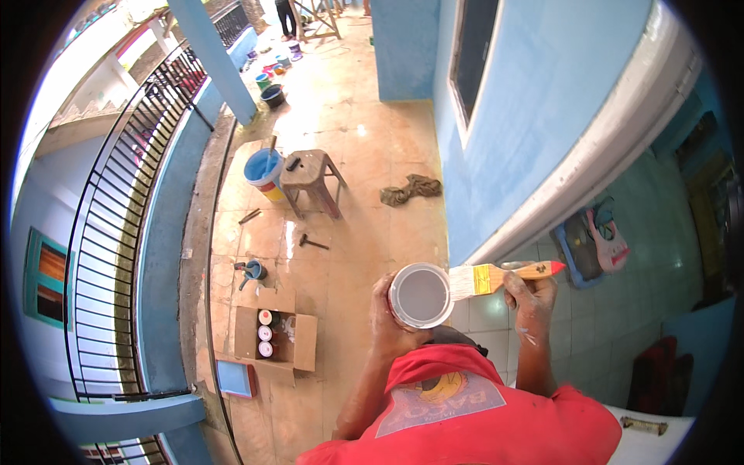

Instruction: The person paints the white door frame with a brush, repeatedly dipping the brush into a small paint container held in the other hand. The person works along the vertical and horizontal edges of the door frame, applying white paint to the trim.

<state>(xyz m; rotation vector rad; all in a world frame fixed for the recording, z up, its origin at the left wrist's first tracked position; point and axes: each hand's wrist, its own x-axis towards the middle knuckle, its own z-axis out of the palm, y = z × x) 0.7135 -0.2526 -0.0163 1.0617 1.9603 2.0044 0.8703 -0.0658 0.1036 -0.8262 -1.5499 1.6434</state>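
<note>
My left hand [384, 311] is wrapped round the side of a round tub [447, 313] and holds it in front of my chest. Greyish-white paint [419, 295] shows inside it. In my right hand [530, 301] is a paintbrush [508, 277] with a wooden handle, a red end and a yellow ferrule. Its pale bristles point left and meet the tub's right rim; I cannot tell if they press on it. Light smears of paint mark the right hand. Close by on the right stands a white door frame [559, 195] beside a light-blue wall [535, 128].
On the tiled floor to the left are a cardboard box [304, 353] with spray cans, a blue-and-red tray [235, 378], a hammer [313, 242], a stool [311, 174], a paint bucket [269, 186] and a rag [411, 190]. A black railing [116, 209] runs along the left.
</note>
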